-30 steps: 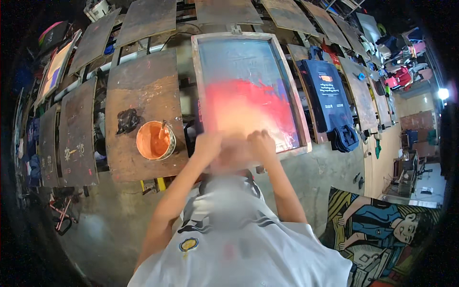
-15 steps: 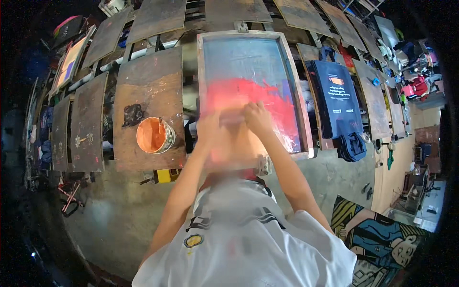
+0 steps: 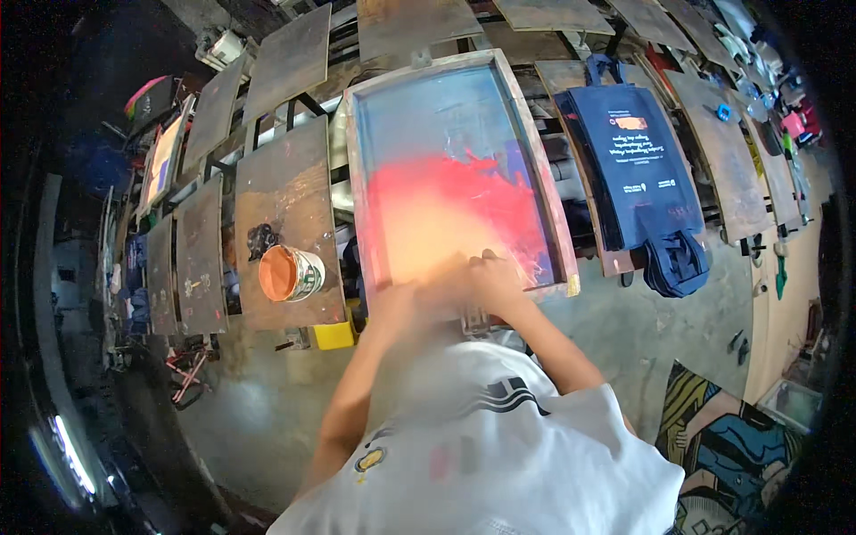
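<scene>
A wooden-framed printing screen [image 3: 355, 169] lies in front of me, its blue mesh [image 3: 437, 102] spread with red ink [image 3: 428, 178] that looks pale orange at the near part. At the screen's near end, my left hand [image 3: 397, 303] and my right hand [image 3: 493, 278] are side by side. Both are closed on a squeegee [image 3: 443, 287] that spans the gap between them; its outline is badly blurred. The right hand's fingers are curled over it, while the left hand's fingers are smeared.
On a wooden board to the left stands a tub of orange ink [image 3: 292, 274] beside a crumpled black bag [image 3: 262, 241]. Stacked navy tote bags [image 3: 637, 169] lie on a board [image 3: 571, 116] to the right. A yellow object [image 3: 334, 336] sits below the left board's edge.
Both hands have drawn the squeegee toward me, from the middle of the mesh to the screen's near end. The whole view has tilted and shifted.
</scene>
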### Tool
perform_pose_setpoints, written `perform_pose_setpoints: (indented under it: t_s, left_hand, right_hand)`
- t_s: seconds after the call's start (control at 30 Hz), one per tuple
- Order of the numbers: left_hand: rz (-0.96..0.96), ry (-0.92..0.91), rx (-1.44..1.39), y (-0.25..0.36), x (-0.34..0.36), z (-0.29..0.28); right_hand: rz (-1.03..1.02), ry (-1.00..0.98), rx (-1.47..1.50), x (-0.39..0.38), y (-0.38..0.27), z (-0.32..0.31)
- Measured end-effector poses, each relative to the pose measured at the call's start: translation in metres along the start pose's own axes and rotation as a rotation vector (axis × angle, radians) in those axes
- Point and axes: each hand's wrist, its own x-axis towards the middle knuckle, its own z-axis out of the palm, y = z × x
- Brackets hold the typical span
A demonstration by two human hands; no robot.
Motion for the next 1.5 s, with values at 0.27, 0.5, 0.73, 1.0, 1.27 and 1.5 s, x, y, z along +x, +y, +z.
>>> perform_pose_setpoints:
  t_s: [0.27, 0.5, 0.73, 1.0, 1.27, 1.5]
  left_hand:
    - [0.539, 0.272, 0.163, 0.024, 0.105, -0.053]
    - [0.752, 0.013, 0.481, 0.092, 0.191, -0.045]
    - [0.891, 0.103, 0.299, 0.041, 0.225, -0.046]
    - [0.496, 0.095, -0.051, -0.058, 0.209, -0.074]
    - [0.221, 0.408, 0.15, -0.114, 0.088, -0.058]
    - [-0.135, 0.434, 0.143, -0.086, 0.035, -0.007]
  right_hand:
    - [0.121, 0.139, 0.324, -0.006, 0.035, -0.026]
    - [0.38, 0.213, 0.359, -0.028, 0.057, -0.022]
    - [0.445, 0.277, 0.465, 0.013, 0.036, -0.005]
    - [0.241, 0.036, 0.535, 0.098, 0.021, -0.011]
    - [-0.244, -0.374, 0.16, 0.174, -0.012, -0.041]
    - [-0.604, -0.6, -0.142, 0.203, -0.012, -0.015]
